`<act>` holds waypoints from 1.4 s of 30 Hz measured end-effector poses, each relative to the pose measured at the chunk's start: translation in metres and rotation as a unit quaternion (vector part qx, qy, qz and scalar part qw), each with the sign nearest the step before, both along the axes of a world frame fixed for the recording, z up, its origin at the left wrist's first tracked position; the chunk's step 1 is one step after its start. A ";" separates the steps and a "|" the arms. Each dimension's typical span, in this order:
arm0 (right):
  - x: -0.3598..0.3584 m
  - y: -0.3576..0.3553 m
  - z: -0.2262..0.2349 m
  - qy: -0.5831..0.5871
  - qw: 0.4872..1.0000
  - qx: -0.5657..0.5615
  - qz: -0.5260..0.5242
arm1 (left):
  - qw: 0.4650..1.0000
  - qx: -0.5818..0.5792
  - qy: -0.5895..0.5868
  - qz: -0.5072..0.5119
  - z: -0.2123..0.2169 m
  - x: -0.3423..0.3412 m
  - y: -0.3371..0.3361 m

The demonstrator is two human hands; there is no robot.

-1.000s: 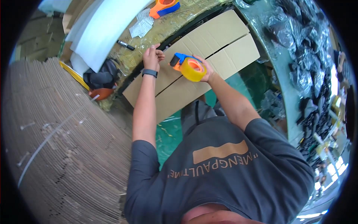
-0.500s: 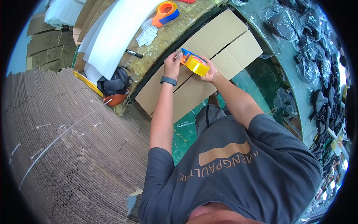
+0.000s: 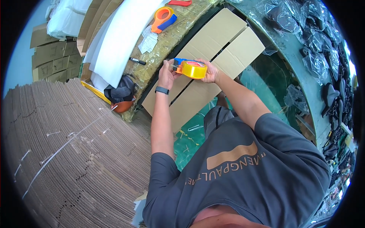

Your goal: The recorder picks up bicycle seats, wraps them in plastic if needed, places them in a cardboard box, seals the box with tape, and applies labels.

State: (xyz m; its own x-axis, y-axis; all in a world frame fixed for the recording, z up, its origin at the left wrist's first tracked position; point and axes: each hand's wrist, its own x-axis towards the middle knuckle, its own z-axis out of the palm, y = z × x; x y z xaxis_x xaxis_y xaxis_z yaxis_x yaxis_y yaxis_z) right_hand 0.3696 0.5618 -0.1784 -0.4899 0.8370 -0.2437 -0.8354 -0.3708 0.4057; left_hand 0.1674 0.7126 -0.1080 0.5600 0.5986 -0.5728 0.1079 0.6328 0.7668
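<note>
Both hands hold a tape dispenser (image 3: 178,67) with a blue and orange body and a wide roll of yellow tape (image 3: 195,70). My left hand (image 3: 166,76), a dark band on its wrist, has its fingers closed at the dispenser's front end; whether they also pinch the tape's free end cannot be made out. Around the far side of the roll, my right hand (image 3: 210,72) is closed, its fingers partly hidden by the tape. Below them lies a brown cardboard carton (image 3: 215,34), its top flaps folded down with a dark narrow gap between them.
To the left rises a large stack of flat cardboard (image 3: 72,152). On the worktable (image 3: 186,26) lie a second tape dispenser (image 3: 164,19), paper labels (image 3: 148,41), a black marker (image 3: 137,60) and white foam sheets (image 3: 118,41). Plastic-wrapped dark parts (image 3: 283,19) cover the right bench.
Both hands have shifted a little left and toward me with the tape dispenser. It has turned from slanted to nearly level. The carton's flaps look unchanged.
</note>
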 end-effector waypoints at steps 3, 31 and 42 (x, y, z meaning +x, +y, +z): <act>0.008 -0.005 -0.015 0.015 0.999 -0.013 -0.029 | 0.985 -0.084 -0.108 0.106 0.007 -0.001 0.001; -0.055 0.186 0.089 -0.743 0.172 0.249 0.597 | 0.719 0.559 0.376 -0.172 -0.003 -0.073 -0.240; -0.044 0.089 0.223 -0.850 0.286 0.260 0.358 | 0.725 0.556 0.380 -0.145 -0.014 -0.067 -0.106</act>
State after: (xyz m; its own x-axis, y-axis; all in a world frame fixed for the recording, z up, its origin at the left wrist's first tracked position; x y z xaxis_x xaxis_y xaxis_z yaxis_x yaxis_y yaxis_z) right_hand 0.3257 0.6507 0.0449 -0.1241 0.8098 -0.5735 0.7036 -0.3357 -0.6263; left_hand 0.1007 0.6066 -0.1218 0.5307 0.8468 -0.0358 0.7713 -0.4649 0.4347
